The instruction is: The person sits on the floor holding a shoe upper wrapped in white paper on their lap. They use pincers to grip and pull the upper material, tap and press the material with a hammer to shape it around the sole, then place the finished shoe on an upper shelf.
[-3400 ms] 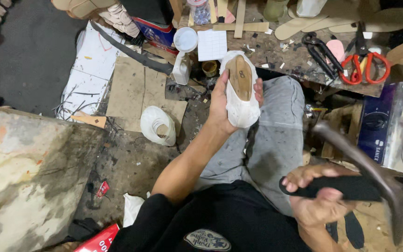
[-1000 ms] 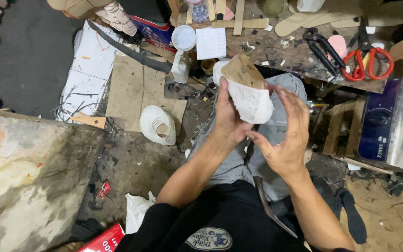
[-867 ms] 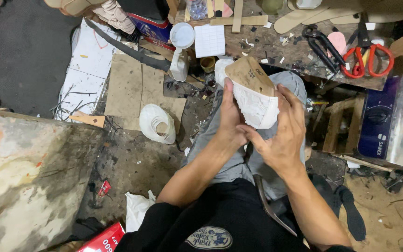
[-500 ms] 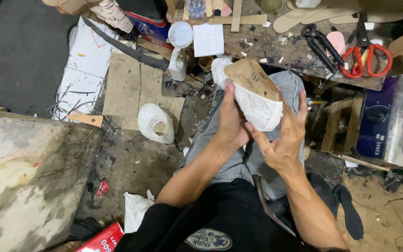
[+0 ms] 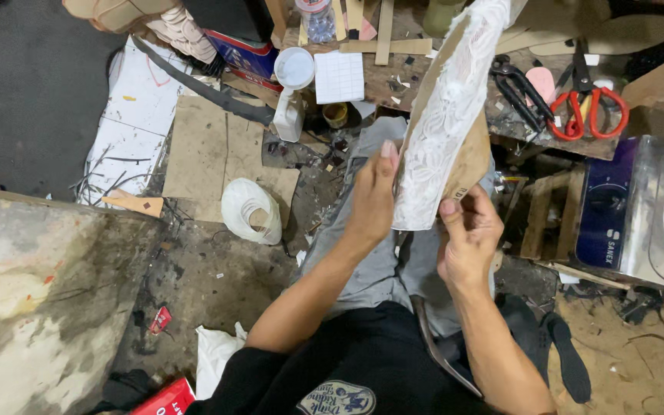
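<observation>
raised since half a second ago, the shoe (image 5: 446, 127) now stands tall and close to the camera, above the lap.
left hand (image 5: 373, 201) lies flat along the shoe's left side, fingers straight, thumb up, pressing rather than clasping; right hand (image 5: 466, 242) pinches the lower end, thumb on the white lace cover, fingers curled behind the tan sole. both forearms reach up from the lap, elbows bent. judged risk: the pinch is narrow and the left palm is open, so a twist could let the shoe slip to the littered floor (image 5: 217, 284), or pull the lace off line. scissors (image 5: 589, 107) lie at the surface's right end.
</observation>
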### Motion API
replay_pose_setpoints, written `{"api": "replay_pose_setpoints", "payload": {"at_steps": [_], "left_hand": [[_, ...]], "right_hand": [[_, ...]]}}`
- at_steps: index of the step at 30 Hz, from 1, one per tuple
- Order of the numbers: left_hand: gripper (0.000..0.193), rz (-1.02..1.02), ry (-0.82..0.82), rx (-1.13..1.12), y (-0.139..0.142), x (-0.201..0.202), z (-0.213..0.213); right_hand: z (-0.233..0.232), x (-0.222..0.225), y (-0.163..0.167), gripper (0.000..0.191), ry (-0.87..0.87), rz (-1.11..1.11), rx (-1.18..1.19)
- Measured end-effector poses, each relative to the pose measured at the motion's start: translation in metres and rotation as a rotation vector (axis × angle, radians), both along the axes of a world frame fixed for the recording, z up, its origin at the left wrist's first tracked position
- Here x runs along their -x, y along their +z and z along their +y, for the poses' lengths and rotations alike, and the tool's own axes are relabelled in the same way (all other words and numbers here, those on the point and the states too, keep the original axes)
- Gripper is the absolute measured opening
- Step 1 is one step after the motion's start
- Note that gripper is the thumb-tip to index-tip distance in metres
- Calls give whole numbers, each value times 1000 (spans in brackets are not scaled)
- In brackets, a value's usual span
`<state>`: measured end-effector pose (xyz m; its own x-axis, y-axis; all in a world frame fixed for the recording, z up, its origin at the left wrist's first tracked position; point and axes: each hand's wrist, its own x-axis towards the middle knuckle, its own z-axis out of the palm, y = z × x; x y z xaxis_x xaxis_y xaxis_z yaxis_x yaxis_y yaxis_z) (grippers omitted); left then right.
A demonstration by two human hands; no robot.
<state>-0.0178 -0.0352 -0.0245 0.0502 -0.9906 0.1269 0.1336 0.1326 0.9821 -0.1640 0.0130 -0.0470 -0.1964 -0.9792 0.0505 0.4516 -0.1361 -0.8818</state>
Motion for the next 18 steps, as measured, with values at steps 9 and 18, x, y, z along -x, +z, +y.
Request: {"api": "replay_pose_setpoints", "payload": {"at_steps": [9, 18], "left_hand": [[53, -124, 230, 110, -33, 9, -2], [46, -43, 82, -23, -25, 4, -5]], "right_hand": [[1, -3, -23, 36, -69, 186, 4], [-5, 15, -31, 43, 108, 62, -7]]}}
